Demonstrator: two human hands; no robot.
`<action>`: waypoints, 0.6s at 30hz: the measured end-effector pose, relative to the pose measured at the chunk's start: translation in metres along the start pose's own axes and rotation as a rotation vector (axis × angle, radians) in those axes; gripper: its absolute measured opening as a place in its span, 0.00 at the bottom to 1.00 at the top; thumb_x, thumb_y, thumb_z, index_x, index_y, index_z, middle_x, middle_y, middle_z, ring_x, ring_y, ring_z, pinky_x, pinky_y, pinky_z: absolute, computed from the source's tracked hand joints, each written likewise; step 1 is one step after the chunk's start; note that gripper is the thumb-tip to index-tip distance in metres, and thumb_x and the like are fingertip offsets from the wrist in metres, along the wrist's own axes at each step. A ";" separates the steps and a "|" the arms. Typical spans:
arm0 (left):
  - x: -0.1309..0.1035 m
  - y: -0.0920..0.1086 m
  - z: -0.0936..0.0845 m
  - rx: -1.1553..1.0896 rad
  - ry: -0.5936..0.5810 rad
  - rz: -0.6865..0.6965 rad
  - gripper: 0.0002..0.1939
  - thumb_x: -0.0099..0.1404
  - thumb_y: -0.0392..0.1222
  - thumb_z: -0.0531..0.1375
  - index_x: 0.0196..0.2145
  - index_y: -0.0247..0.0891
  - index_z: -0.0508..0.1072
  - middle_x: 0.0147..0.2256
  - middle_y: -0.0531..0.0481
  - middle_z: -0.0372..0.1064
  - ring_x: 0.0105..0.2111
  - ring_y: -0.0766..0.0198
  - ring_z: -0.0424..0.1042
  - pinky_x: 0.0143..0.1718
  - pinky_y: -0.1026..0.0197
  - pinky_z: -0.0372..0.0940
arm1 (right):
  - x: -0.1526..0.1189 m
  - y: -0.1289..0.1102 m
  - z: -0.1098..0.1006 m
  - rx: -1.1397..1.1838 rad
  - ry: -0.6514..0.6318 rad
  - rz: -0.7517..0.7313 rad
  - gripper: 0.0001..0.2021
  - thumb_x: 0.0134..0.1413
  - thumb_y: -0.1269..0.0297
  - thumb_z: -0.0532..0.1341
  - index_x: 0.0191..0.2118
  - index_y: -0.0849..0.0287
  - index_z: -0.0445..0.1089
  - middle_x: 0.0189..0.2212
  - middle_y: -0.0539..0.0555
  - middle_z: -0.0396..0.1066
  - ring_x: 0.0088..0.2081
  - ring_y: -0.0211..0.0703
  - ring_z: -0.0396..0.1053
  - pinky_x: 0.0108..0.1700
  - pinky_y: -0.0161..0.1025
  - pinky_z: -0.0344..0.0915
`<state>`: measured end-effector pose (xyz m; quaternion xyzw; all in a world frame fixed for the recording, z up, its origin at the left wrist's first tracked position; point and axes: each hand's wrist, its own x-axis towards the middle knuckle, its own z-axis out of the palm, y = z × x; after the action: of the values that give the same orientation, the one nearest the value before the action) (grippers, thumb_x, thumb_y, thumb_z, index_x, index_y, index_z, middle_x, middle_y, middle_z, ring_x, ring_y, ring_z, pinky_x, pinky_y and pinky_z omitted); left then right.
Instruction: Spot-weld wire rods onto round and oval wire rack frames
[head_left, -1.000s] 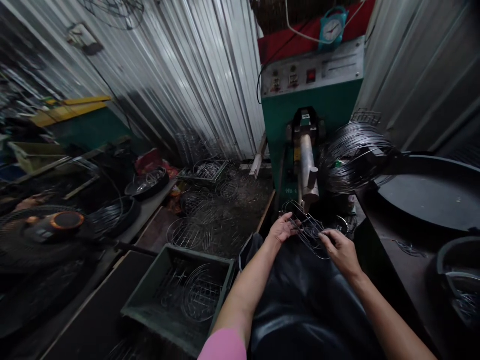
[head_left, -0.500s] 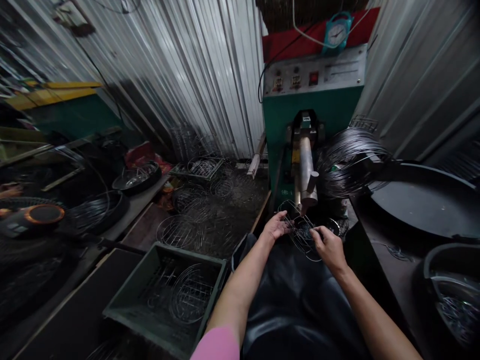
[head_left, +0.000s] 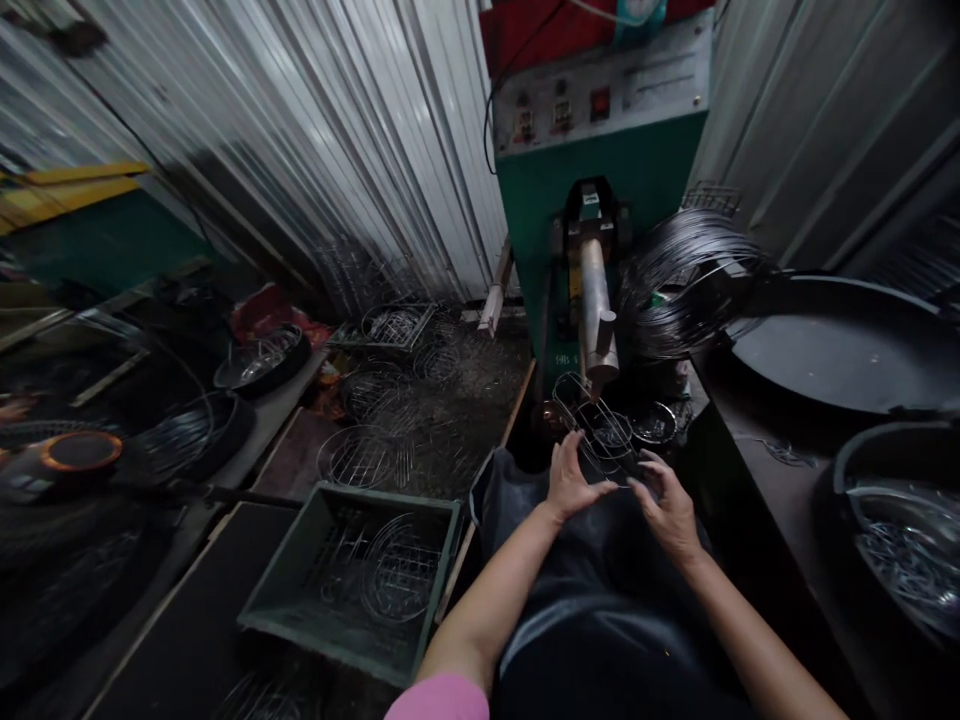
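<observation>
A round wire rack (head_left: 606, 432) with parallel bars tilts beneath the metal electrode arm (head_left: 598, 300) of a green machine. My left hand (head_left: 571, 482) holds its near left edge, the fingers raised against the wires and the thumb stretched to the right. At the near right edge, my right hand (head_left: 666, 505) has thumb and fingers curled on the rim. The thumbs come close together at the near side. The upper part of the rack is by the arm's lower tip; whether they touch I cannot tell. A black apron (head_left: 585, 600) covers the lap below.
On the left, a green crate (head_left: 300, 630) holds wire racks, with more wire pieces (head_left: 360, 455) behind it. A wire coil (head_left: 686, 280), a wide black pan (head_left: 832, 350) and a dark tub (head_left: 847, 480) of small metal parts stand right. The green machine (head_left: 525, 230) rises ahead.
Both hands have shifted their grip to the rack's near edge and moved closer together. The rack has turned and moved toward the machine. The head view has tilted down.
</observation>
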<state>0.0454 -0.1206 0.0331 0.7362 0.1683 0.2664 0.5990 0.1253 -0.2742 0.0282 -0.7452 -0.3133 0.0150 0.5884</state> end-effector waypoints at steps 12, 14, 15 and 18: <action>0.001 -0.013 0.000 0.082 -0.172 0.063 0.42 0.32 0.47 0.73 0.47 0.39 0.64 0.56 0.37 0.55 0.62 0.46 0.44 0.60 0.41 0.28 | 0.004 -0.003 -0.007 0.033 -0.113 0.038 0.13 0.50 0.54 0.59 0.33 0.58 0.72 0.35 0.56 0.74 0.39 0.46 0.71 0.43 0.43 0.68; 0.003 -0.013 0.000 0.072 -0.140 0.046 0.37 0.34 0.47 0.72 0.43 0.39 0.66 0.53 0.37 0.59 0.61 0.47 0.47 0.61 0.41 0.28 | 0.003 -0.008 -0.004 0.048 -0.132 0.028 0.12 0.50 0.54 0.59 0.33 0.58 0.72 0.34 0.56 0.73 0.38 0.46 0.71 0.43 0.43 0.68; 0.004 -0.014 0.001 0.054 -0.115 0.036 0.33 0.36 0.46 0.72 0.41 0.39 0.66 0.51 0.38 0.60 0.60 0.48 0.48 0.61 0.42 0.29 | 0.002 -0.010 -0.003 0.053 -0.135 0.028 0.12 0.50 0.54 0.58 0.32 0.57 0.72 0.34 0.56 0.73 0.38 0.46 0.71 0.43 0.43 0.68; 0.006 -0.013 0.006 -0.032 -0.058 0.006 0.28 0.37 0.44 0.72 0.37 0.40 0.67 0.47 0.38 0.62 0.58 0.48 0.52 0.61 0.43 0.36 | -0.002 -0.012 -0.002 0.044 -0.099 0.052 0.12 0.51 0.54 0.58 0.33 0.57 0.72 0.34 0.55 0.74 0.37 0.46 0.72 0.41 0.42 0.69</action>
<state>0.0544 -0.1188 0.0206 0.7344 0.1441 0.2494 0.6146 0.1195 -0.2755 0.0394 -0.7385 -0.3220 0.0739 0.5877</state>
